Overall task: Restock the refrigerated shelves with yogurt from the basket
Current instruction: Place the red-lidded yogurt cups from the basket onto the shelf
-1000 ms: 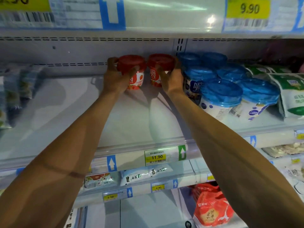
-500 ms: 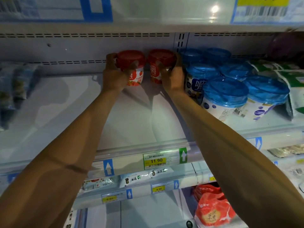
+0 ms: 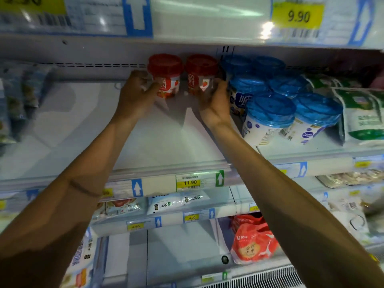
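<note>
Two red-lidded yogurt cups stand side by side at the back of the white shelf [image 3: 166, 146]. My left hand [image 3: 136, 96] grips the left red-lidded cup [image 3: 167, 80] low on its side, thumb across its front. Fingers of my right hand [image 3: 215, 102] curl round the base of the right red-lidded cup [image 3: 200, 76]; they are blurred. Both cups stand upright, close together. To their right is a cluster of blue-lidded yogurt tubs [image 3: 270, 113]. The basket is out of sight.
White and green pouches [image 3: 361, 115] lie at the shelf's right end, bagged goods [image 3: 18, 96] at its left. An upper shelf edge with a 9.90 price tag [image 3: 297, 16] hangs close above. Lower shelves hold white packs [image 3: 176, 201] and a red bag [image 3: 252, 244].
Both hands have slid lower on the cups and drawn slightly back toward me. The cups stay at the back of the shelf.
</note>
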